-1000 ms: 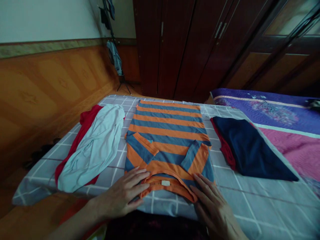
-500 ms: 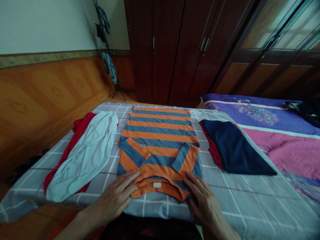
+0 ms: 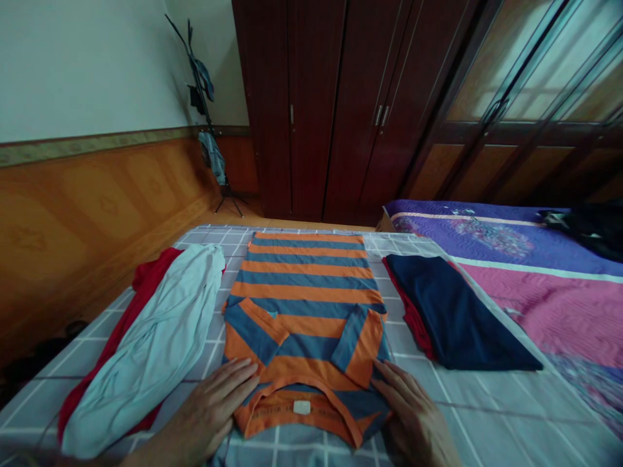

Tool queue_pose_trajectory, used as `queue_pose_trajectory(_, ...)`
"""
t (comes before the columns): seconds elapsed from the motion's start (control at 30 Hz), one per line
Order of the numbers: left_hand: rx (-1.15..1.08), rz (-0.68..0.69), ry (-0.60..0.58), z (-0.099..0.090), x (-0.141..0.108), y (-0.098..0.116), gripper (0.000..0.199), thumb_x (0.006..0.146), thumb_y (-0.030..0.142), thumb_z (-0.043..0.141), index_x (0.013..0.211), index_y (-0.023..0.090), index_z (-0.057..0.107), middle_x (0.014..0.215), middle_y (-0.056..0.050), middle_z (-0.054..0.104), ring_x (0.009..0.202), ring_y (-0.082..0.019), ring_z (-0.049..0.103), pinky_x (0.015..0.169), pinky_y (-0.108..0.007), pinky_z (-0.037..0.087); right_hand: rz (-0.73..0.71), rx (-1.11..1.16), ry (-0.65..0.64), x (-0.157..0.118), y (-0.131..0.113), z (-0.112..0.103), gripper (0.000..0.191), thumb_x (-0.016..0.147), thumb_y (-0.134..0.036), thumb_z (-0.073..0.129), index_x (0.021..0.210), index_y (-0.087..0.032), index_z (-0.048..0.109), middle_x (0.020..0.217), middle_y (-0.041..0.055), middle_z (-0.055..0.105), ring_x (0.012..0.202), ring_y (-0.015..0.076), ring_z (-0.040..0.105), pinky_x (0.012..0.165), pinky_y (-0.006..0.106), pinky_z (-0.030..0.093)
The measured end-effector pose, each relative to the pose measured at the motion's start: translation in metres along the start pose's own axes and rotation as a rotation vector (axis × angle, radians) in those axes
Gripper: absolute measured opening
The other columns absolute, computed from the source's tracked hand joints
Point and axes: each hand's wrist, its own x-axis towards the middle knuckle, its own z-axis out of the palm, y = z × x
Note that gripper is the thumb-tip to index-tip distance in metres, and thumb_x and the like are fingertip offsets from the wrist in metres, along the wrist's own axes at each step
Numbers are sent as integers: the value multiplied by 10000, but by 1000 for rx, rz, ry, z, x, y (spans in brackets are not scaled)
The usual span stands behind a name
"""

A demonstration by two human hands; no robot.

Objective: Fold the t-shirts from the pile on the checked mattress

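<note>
Nothing legible in this view. The only candidates sit on the collar of the orange-and-blue striped T-shirt: a small white neck tag, blank-looking at this resolution (any print too small to tell), and a row of tiny dark printed characters along the orange inner neck band, too blurred to read. No brand, number or sign can be made out.

A bedroom in a home: a checked bed sheet meets a quilted purple-and-pink bedspread, a dark wooden wardrobe stands behind, and a clothes rack hung with garments occupies the corner — beside wooden wall panelling.
</note>
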Motion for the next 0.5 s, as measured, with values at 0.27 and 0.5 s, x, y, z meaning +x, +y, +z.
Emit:
queue_pose_trajectory(0.27, -176, -15, 51, -37, 25, -10, 537, 708, 33, 431, 1168, 256, 596, 1102, 19, 700, 965, -128, 670, 883, -177, 510, 121, 445, -191, 41, 17, -24, 224, 795, -272, 509, 900, -223, 701, 979, 97, 718, 938, 244, 672, 800, 350, 548)
queue_pose_trajectory(0.5, -332, -89, -132, -76, 33, -10, 499, 783, 72, 472, 1190, 340, 579, 1108, 47, 691, 974, -155, 657, 857, -210, 516, 51, 500, -222, 65, 29, -61, 231, 886, -397, 508, 914, -274, 702, 876, 54, 731, 820, 194, 697, 726, 253, 556)
